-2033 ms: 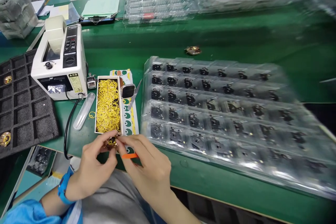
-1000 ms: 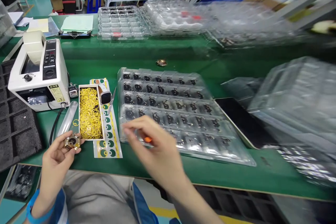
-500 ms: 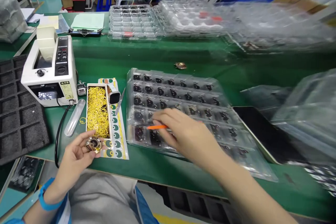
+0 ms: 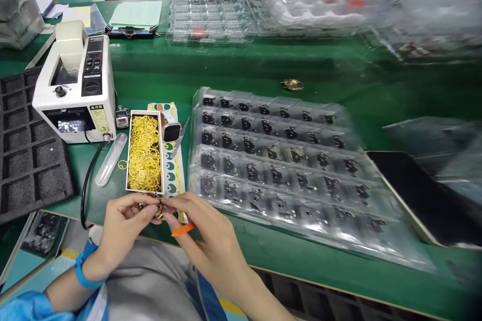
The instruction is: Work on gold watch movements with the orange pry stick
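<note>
Low over the bench edge, my left hand [image 4: 126, 228] pinches a small round gold-coloured metal part [image 4: 158, 212], mostly covered by fingertips. My right hand [image 4: 211, 246] meets it there, thumb and index finger closed at the part's right side. An orange pointed stick [image 4: 183, 230] is tucked in the right hand, its tip sticking out to the left. Just beyond both hands stands a white box [image 4: 162, 165] filled with thin yellow rings [image 4: 145, 150]. To the right lies a clear compartment tray [image 4: 196, 160] with small black parts in its pockets.
A white tape dispenser [image 4: 75, 85] stands at the left beside a black foam tray [image 4: 37, 160]. A square watch [image 4: 171, 132] and tweezers [image 4: 181, 138] lie by the box. Another gold part [image 4: 292, 85] rests behind the tray; a dark phone-like slab [image 4: 417, 195] sits right.
My right hand has come left from over the tray to the round part, still with the orange stick. My left hand has shifted slightly right. The view has also moved.
</note>
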### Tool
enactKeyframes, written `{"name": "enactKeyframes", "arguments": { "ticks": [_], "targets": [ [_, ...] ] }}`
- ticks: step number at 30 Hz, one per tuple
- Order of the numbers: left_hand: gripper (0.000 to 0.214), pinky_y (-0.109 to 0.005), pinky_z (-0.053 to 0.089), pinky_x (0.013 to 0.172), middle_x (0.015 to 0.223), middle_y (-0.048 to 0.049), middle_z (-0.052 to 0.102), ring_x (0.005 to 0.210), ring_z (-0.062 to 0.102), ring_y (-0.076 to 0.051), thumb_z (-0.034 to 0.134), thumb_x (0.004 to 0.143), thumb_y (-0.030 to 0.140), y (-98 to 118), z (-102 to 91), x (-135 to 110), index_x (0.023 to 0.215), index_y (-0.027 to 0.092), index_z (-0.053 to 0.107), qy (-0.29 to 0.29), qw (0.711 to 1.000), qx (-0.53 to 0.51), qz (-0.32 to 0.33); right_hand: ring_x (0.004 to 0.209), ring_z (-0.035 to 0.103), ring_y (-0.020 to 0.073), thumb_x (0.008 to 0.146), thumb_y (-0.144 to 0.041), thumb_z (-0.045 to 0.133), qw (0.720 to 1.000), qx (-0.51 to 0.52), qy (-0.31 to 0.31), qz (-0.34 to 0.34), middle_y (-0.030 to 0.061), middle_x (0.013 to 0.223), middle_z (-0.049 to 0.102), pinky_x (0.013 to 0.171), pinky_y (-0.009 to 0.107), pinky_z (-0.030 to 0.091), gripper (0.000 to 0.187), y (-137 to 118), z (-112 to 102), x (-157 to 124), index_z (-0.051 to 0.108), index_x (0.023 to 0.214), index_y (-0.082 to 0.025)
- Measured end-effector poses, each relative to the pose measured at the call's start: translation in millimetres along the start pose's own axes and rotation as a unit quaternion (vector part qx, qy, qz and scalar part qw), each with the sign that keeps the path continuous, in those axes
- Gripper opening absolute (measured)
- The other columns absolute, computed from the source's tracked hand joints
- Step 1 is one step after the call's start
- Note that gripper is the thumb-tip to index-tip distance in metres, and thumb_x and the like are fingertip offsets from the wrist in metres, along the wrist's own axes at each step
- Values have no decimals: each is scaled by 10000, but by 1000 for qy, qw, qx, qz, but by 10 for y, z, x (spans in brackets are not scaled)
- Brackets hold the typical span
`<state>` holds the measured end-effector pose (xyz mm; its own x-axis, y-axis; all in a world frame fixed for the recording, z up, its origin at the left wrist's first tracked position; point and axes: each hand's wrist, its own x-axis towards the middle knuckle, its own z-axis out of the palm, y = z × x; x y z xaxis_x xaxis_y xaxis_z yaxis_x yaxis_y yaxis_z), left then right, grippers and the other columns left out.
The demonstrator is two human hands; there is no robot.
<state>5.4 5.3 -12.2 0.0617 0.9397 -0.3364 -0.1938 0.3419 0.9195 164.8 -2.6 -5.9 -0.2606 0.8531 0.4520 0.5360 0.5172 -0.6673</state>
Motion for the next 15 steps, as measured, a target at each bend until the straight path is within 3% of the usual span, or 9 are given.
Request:
{"name": "enactKeyframes", "arguments": {
  "ticks": [4, 8, 12, 15],
  "targets": [
    [290, -204, 598, 544, 725, -35, 773, 537, 698, -125, 890, 663, 413, -36, 21, -19, 751, 158, 785, -13, 998, -61, -23, 666, 643, 149, 912, -88, 596, 986, 122, 78, 84, 20, 775, 672, 560, 246, 507, 159, -39, 79, -56, 684, 901, -219],
    [238, -240, 642, 638, 823, -42, 782, 681, 740, -152, 860, 725, 348, -30, 14, -41, 883, 181, 798, -58, 994, -94, -19, 659, 623, 145, 919, -103, 580, 970, 143, 135, 140, 13, 738, 656, 553, 246, 488, 180, -62, 98, -71, 692, 842, -221],
    [335, -325, 642, 825, 1083, -78, 770, 933, 752, -213, 776, 809, 265, 14, -37, -59, 1141, 231, 747, -106, 992, -66, -1, 685, 628, 160, 920, -166, 579, 970, 131, 111, 170, 38, 770, 658, 540, 249, 491, 173, -21, -26, -26, 698, 806, -221],
    [449, -345, 630, 872, 1283, -96, 700, 1059, 724, -239, 695, 863, 217, 48, -61, -74, 1305, 281, 652, -127, 990, -53, 12, 730, 647, 172, 873, -195, 653, 970, 151, 66, 177, 46, 806, 670, 588, 260, 532, 143, 12, -120, 35, 710, 746, -229]
  ]
}}
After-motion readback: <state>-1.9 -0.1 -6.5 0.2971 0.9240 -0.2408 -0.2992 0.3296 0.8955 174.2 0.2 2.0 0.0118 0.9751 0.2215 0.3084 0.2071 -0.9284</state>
